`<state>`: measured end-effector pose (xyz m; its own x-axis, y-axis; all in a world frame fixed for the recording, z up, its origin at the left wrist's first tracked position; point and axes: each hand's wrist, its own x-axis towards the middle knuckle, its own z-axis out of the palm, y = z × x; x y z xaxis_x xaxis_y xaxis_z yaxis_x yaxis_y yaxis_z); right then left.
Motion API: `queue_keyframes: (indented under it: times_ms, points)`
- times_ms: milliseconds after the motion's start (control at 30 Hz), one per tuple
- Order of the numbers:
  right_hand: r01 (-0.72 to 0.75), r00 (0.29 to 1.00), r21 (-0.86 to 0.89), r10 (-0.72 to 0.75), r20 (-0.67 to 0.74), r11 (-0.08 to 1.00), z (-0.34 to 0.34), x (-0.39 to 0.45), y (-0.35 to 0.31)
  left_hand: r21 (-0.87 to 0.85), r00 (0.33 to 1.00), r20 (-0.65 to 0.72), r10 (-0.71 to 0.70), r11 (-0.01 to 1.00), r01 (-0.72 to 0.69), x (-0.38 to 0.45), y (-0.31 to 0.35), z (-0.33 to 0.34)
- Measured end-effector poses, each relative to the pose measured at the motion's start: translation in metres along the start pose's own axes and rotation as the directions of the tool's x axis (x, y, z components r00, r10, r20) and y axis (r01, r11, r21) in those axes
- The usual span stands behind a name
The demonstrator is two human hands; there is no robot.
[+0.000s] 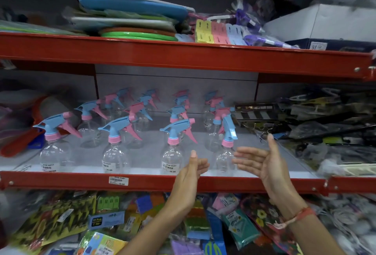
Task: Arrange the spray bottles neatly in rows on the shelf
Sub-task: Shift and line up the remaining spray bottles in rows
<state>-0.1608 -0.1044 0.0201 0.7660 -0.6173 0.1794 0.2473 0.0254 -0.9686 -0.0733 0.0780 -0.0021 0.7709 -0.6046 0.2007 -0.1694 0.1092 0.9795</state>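
Observation:
Several clear spray bottles with blue and pink trigger heads stand in rows running back on the middle shelf (142,180). The front row holds a left bottle (50,149), a second bottle (115,153), a third bottle (173,153) and a right bottle (225,153) whose nozzle is turned differently from the others. My left hand (190,173) and my right hand (262,163) hover open, palms facing each other, either side of the right front bottle without touching it. A red thread is tied round my right wrist.
Red metal beams edge the shelves. The top shelf (183,53) carries stacked flat pads, coloured peg packs and a white box (325,23). Dark packaged hardware (325,122) crowds the right of the middle shelf, red and grey goods the left. Packets fill the bin below.

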Motion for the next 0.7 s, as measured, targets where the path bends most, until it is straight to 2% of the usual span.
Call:
queue_keyframes:
  times_ms: [67,133,267,400,700]
  points:
    - [0.029,0.98,0.023,-0.024,-0.196,0.999,-0.011,0.015,0.007,-0.043,0.997,0.007,-0.075,0.996,0.076,0.0,0.004,0.01]
    - [-0.002,0.976,0.032,0.008,-0.219,0.999,-0.013,0.031,0.013,-0.134,0.986,0.027,-0.164,0.977,0.166,0.0,0.009,0.016]
    - [-0.167,0.985,-0.047,0.168,0.022,0.985,-0.005,0.063,0.018,-0.224,0.963,0.064,-0.26,0.937,0.268,0.0,0.019,0.028]
    - [-0.295,0.884,-0.143,0.327,0.334,0.945,0.0,0.07,0.018,-0.196,0.951,0.108,-0.29,0.931,0.306,0.007,0.023,0.035]
    - [-0.351,0.813,-0.169,0.39,0.432,0.921,-0.013,0.057,0.015,-0.16,0.956,0.096,-0.277,0.944,0.289,0.032,0.023,0.024]
